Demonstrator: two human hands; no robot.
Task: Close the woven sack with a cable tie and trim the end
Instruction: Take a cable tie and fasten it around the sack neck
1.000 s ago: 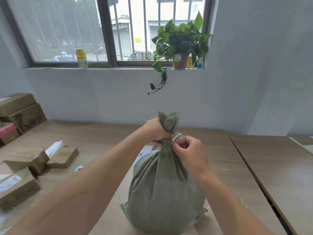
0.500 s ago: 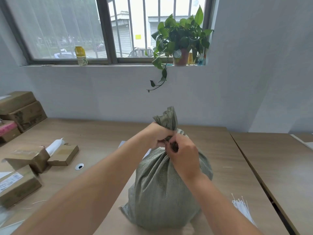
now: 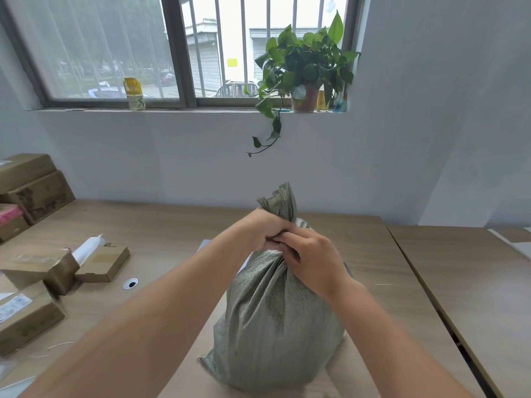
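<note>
A grey-green woven sack (image 3: 275, 320) stands upright on the wooden table (image 3: 172, 225), full and bunched at the top. Its gathered mouth (image 3: 280, 201) sticks up above my hands. My left hand (image 3: 265, 229) grips the neck from the left, fingers curled round it. My right hand (image 3: 309, 261) closes on the neck from the right, just below the left, its fingers meeting those of the left. No cable tie shows; the spot where the fingers meet is hidden.
Cardboard boxes (image 3: 37, 271) lie and stack along the left side of the table, with a small white ring (image 3: 130, 283) near them. A second table (image 3: 474, 282) adjoins on the right across a gap. A potted plant (image 3: 304, 70) and a yellow-capped bottle (image 3: 134, 93) stand on the windowsill.
My right hand has shifted from pinching at the neck's front to closing round it beside the left hand. The view has tilted up slightly, and the white ties at lower right are out of frame.
</note>
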